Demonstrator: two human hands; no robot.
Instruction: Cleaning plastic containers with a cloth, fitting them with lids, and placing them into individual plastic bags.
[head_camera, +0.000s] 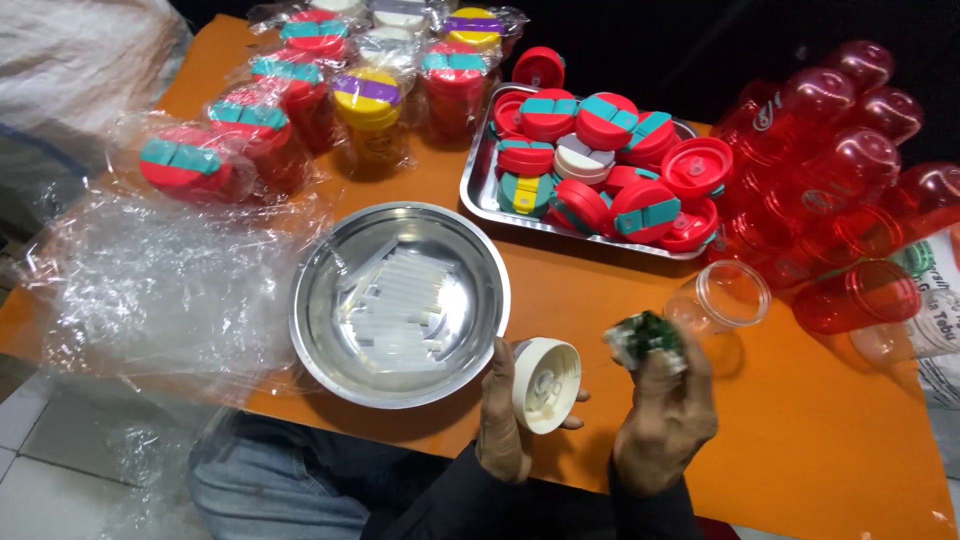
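Note:
My left hand (505, 415) holds a white round lid (545, 384) with its underside turned up, just past the near edge of the orange table (820, 450). My right hand (665, 415) grips a small green and white crumpled object (642, 338) at its fingertips. A clear plastic cup (722, 305) lies on its side right behind the right hand. A steel bowl (320, 300) with several white straws sits to the left of the left hand.
A steel tray (478, 178) piled with red, teal and white lids stands at the back. Red transparent cups (850, 160) are heaped at the right. Wrapped jars (270, 130) and loose clear plastic film (150, 290) cover the left side.

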